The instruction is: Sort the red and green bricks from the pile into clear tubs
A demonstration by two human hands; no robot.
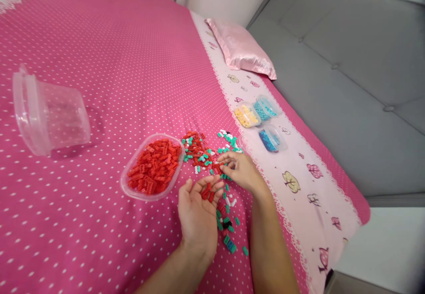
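Observation:
A loose heap of small red, teal, white and black bricks [201,152] lies on the pink dotted bedspread [109,55]. My left hand [199,212] rests palm up, fingers cupped round a few red bricks [207,192]. My right hand [241,170] reaches into the heap, fingertips pinched on a small red brick. Just left of the heap sits a clear oval tray [128,187] filled with red bricks. More teal and black bricks [229,236] are scattered by my left wrist.
A clear plastic tub [49,117] lies on its side at the left. Three small clear tubs hold yellow [246,116], light blue [266,107] and blue [270,140] bricks. A pink pillow [241,50] lies by the grey padded headboard [348,94]. The bed's edge runs along the right.

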